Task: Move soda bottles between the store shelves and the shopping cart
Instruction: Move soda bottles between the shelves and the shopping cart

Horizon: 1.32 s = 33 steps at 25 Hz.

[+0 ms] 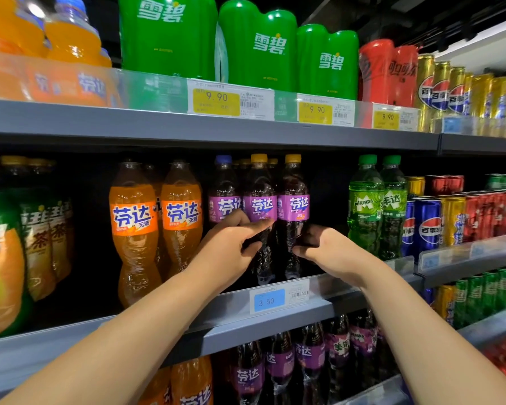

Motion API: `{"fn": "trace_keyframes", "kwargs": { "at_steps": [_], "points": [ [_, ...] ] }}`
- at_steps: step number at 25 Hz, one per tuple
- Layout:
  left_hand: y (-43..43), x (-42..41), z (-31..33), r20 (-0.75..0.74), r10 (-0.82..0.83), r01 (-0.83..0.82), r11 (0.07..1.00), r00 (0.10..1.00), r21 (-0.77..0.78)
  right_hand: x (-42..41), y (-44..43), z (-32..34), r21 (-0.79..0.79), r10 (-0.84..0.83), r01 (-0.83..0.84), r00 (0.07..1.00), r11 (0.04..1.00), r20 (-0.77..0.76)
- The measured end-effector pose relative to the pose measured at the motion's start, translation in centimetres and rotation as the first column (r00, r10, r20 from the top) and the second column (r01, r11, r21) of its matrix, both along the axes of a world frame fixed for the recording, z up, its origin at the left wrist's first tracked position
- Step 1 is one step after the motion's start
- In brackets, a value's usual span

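Centre frame: grips waisted clear-plastic middle grape Fanta bottle point(260, 200) with left hand point(230, 248); clasps right grape Fanta bottle point(293, 197) with right hand point(323, 244), on grey metal shelf point(231, 328).

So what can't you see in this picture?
Head view only:
- shopping cart: outside the frame, not seen at all.
- waist of the middle purple bottle: hidden by the left hand holding it.
- waist of the right purple bottle: hidden by the right hand holding it.
- blue price tag: small print too tiny to read.
- orange bottles, top left: blurred.
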<state>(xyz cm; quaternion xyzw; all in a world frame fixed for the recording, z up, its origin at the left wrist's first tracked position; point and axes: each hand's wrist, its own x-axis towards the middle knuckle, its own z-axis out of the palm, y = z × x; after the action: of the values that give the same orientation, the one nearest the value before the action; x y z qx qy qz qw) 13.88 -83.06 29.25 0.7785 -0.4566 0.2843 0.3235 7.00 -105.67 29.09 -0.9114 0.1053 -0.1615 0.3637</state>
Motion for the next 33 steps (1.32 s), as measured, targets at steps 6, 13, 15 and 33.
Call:
{"fn": "trace_keyframes", "kwargs": {
  "at_steps": [6, 13, 15, 33],
  "points": [
    [0.5, -0.7, 0.0, -0.026, -0.028, 0.029, 0.999, 0.999, 0.022, -0.7, 1.0, -0.1, 0.015, -0.023, 0.021, 0.991, 1.000, 0.135],
    [3.0, -3.5, 0.1, 0.126, -0.057, 0.059, 0.998, 0.990, -0.010, -3.9, 4.6, -2.1, 0.009, -0.032, 0.034, 0.776, 0.999, 0.630],
    [4.6, -4.6, -0.5, 0.156, -0.064, 0.068, 0.997, 0.986, -0.022, -4.8, 6.0, -2.6, -0.059, 0.053, -0.017, 0.728, 0.998, 0.683],
    [32.6, -9.3, -5.5, 0.197, 0.473, -0.457, 0.881, 0.859, -0.124, -4.3, 27.1, -4.5, -0.284, 0.574, -0.516, 0.578, 0.808, 0.580]
  ]
}}
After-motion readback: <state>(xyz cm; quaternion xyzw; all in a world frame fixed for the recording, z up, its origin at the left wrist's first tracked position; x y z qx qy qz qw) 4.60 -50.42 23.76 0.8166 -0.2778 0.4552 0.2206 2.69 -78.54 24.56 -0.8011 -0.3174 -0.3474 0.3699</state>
